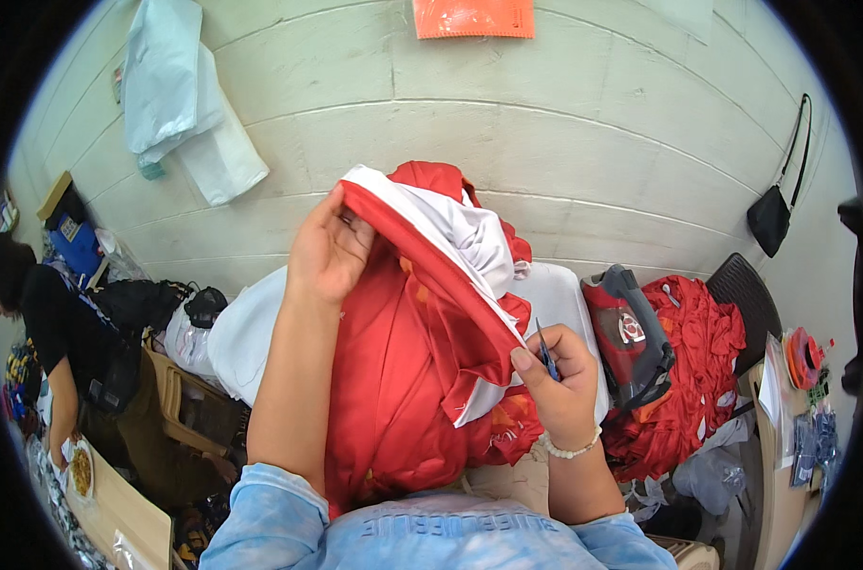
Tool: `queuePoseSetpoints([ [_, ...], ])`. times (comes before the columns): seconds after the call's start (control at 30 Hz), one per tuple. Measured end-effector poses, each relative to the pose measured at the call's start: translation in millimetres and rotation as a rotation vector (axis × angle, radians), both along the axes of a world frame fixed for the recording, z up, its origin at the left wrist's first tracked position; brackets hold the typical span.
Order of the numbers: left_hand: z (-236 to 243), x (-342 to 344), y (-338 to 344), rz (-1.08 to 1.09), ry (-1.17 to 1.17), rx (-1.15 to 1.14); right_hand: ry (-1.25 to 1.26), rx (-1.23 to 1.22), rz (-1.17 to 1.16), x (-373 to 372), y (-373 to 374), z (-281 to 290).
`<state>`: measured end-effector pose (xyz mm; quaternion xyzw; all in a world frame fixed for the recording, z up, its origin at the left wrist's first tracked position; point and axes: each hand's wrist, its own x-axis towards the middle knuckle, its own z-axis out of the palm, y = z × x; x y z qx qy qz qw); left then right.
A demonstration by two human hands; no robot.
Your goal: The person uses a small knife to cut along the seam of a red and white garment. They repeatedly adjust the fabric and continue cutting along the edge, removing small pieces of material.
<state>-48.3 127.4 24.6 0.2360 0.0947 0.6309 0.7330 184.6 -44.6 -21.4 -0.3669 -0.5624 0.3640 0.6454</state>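
Note:
A red and white garment of shiny cloth is spread in front of me, with its long edge stretched between my hands. My left hand pinches the upper left end of that edge, palm turned up. With the thumb and fingers of my right hand I grip the lower right end. Small thread snips with blue on them are also tucked in my right hand, blades pointing up. The white inner side of the cloth is folded outward along the top. Part of the garment lies hidden under its own folds.
A white-covered board lies beneath the garment. Right of it are a red and grey clothes iron and a heap of red garments. A person in black bends at the far left, near a table with a food container.

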Motion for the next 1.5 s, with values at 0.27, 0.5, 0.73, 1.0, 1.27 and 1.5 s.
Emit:
queuePoseSetpoints([
  [0.27,-23.8,34.0,-68.6,-0.095,-0.004,0.019,0.1,-0.036,0.052,-7.3,2.2,6.2],
  [0.5,-16.5,45.5,-126.5,-0.143,0.081,-0.046,0.044,0.039,-0.001,-6.3,1.1,5.3],
  [0.73,-20.6,35.8,-138.4,-0.069,-0.016,0.125,-0.028,0.089,0.048,-3.4,-6.5,3.0],
  [1.0,-25.3,39.6,-147.7,0.006,0.33,0.253,-0.139,0.024,0.022,-6.8,-11.1,1.3],
  [1.27,-18.8,39.0,-149.0,-0.043,0.412,0.341,-0.3,0.124,-0.048,-4.7,-24.7,8.4],
  [1.5,-14.0,42.5,-154.3,-0.024,0.437,0.373,-0.611,0.391,-0.285,-10.5,-31.6,17.7],
])
